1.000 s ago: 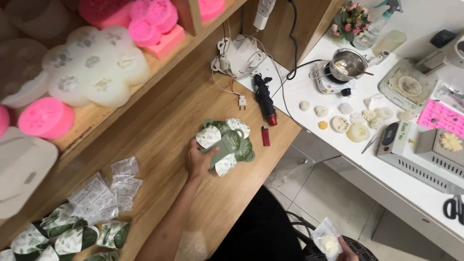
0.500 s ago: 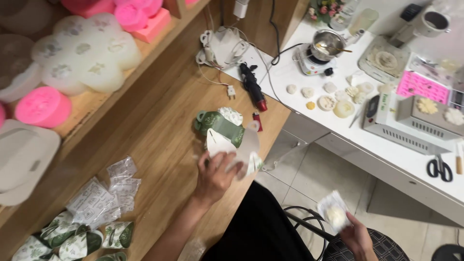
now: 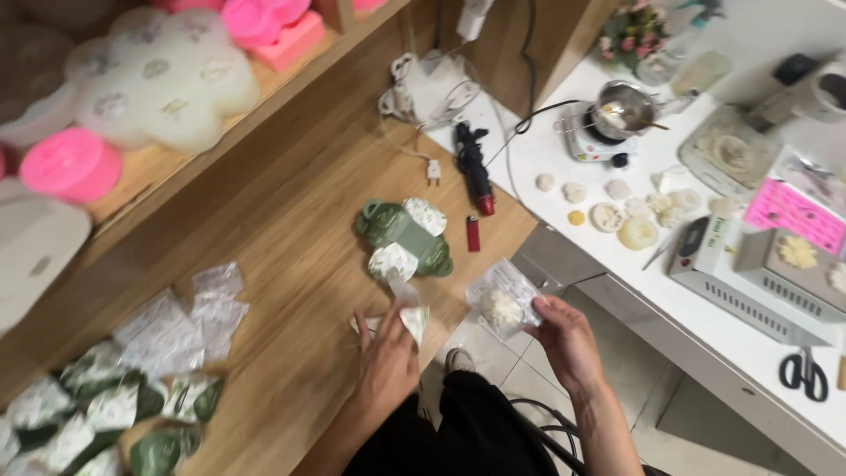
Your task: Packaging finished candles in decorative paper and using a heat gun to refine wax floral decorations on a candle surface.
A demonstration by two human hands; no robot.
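Our left hand (image 3: 388, 353) pinched a green-and-white card (image 3: 412, 319) at the counter (image 3: 291, 264) edge; our right hand (image 3: 564, 339), clamped on the clear bag (image 3: 502, 301), waited just right of it.

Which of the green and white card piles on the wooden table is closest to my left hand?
The small pile in the middle of the wooden table, just beyond your left hand. The other, bigger heap lies far off at the table's near left corner.

Left hand (image 3: 388, 357) palm-down — right hand (image 3: 564, 339) grip closed (raised).
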